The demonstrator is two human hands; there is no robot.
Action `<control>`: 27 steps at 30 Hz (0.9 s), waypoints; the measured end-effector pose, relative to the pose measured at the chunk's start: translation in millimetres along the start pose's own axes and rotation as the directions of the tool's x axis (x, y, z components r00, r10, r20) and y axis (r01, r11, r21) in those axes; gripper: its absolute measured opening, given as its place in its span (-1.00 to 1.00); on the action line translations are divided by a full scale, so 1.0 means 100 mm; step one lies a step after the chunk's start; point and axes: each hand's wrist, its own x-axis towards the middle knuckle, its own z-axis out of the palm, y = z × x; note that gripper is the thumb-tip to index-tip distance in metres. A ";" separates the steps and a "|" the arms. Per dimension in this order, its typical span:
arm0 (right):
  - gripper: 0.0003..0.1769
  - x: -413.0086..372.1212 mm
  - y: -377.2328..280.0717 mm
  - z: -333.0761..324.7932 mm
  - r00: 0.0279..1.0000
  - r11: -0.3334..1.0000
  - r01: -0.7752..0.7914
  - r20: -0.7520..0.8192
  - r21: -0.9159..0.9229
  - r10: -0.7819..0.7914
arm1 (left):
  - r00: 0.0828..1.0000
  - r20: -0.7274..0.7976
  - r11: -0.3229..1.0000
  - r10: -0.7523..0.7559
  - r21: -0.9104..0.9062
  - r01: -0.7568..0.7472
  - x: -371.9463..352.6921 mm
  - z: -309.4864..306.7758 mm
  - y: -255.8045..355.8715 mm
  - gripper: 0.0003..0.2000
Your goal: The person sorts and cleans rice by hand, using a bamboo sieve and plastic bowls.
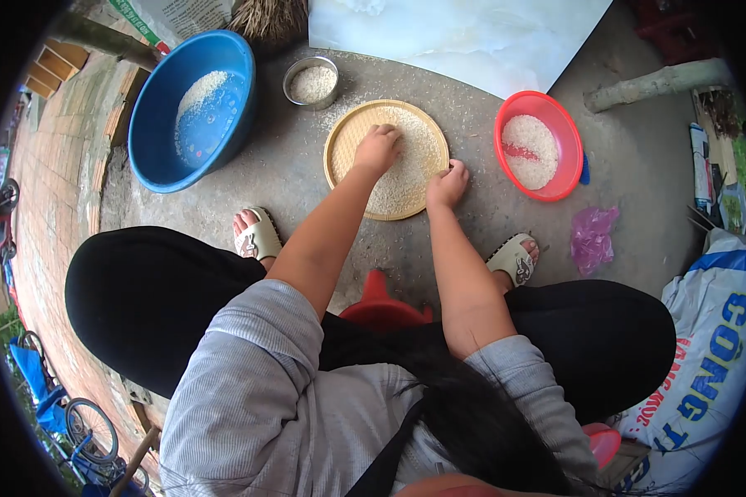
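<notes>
A round woven winnowing tray (344, 157) rests on the concrete floor in front of me, with rice grains (406, 178) spread over it. Over the tray's middle is my left hand (379, 147), its fingers curled down against the rice; what lies under the fingertips is hidden. My right hand (448, 185) is closed round the tray's right rim. Just behind the tray stands a small metal bowl (288, 86) with rice in it. A red basin (574, 157) to the right holds more rice.
To the left, a large blue basin (145, 124) holds some rice. A pink plastic bag (593, 240) lies right of my foot. Behind are a pale marbled board (456, 41) and a straw broom (269, 21). A red stool (377, 302) is beneath me; a printed sack (704, 348) sits at right.
</notes>
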 end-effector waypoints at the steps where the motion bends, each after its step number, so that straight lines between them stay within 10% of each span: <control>1: -0.77 0.00 -0.04 -0.01 0.998 0.996 0.051 -0.039 -0.077 -0.054 | 0.998 0.066 1.000 -0.013 -0.016 0.014 -0.06 0.02 -0.04 -0.68; 7: -0.79 0.02 -0.18 0.13 0.987 0.985 0.160 -0.027 0.064 -0.159 | 0.962 0.042 0.936 -0.270 -0.224 0.272 -0.15 -0.10 -0.14 -0.85; 9: -0.80 0.06 -0.20 0.22 0.992 0.963 0.080 0.073 0.256 -0.101 | 0.814 0.187 0.517 -0.550 -0.689 0.508 0.01 -0.22 -0.17 -0.86; 10: -0.78 0.08 -0.22 0.24 0.937 0.876 -0.215 0.344 0.432 0.061 | 0.858 0.240 0.369 -0.455 -0.826 0.427 0.09 -0.33 -0.18 -0.83; 12: -0.72 0.08 -0.28 0.27 0.778 0.699 -0.515 0.613 0.496 0.138 | 0.865 0.434 0.398 -0.250 -0.769 0.501 0.25 -0.60 -0.11 -0.76; 13: -0.68 0.08 -0.32 0.27 0.616 0.392 -0.764 0.760 0.512 0.207 | 0.866 0.432 0.401 -0.251 -0.768 0.499 0.31 -0.68 -0.10 -0.76; 14: -0.64 0.08 -0.35 0.27 0.424 0.033 -0.904 0.885 0.426 0.193 | 0.898 0.404 0.671 -0.175 -0.618 0.409 0.36 -0.75 -0.07 -0.69; 15: -0.61 0.07 -0.34 0.26 0.421 -0.044 -0.901 0.895 0.431 0.146 | 0.912 0.399 0.871 -0.090 -0.413 0.266 0.38 -0.75 -0.09 -0.62; 22: -0.73 0.13 -0.07 0.37 0.544 0.085 -0.837 0.806 0.541 0.234 | 0.998 -0.036 0.981 -0.058 0.184 0.063 -0.33 -0.28 -0.12 -0.55; 27: -0.76 0.10 -0.01 0.28 0.585 0.197 -0.811 0.756 0.551 0.293 | 0.989 0.070 0.991 -0.130 0.023 0.129 -0.38 -0.08 -0.51 -0.75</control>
